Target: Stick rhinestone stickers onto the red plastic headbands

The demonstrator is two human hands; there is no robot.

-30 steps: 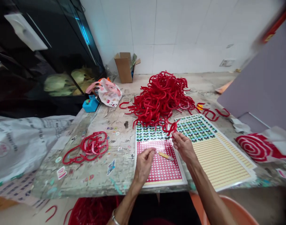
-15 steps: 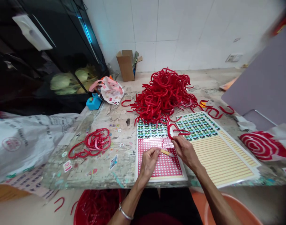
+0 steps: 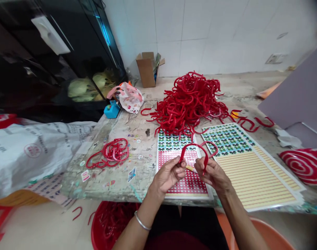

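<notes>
A curved red strip arches between my two hands above a sheet of small pink and red stickers. My left hand pinches its left end. At its right end, my right hand has its fingers closed round the strip. A second red loop shows just behind the right hand. Between the hands lies a short yellow stick, partly hidden by the right fingers. Behind them rises a large tangled pile of red curved strips.
Sheets with yellow stripes lie on the right. A smaller heap of red strips is on the left of the table. Below its edge stand a red basin and an orange one. A cardboard box stands by the wall.
The red strip, held only in my right hand before, now spans both hands. My left hand has left the yellow stick and taken the strip's left end. The view has shifted slightly.
</notes>
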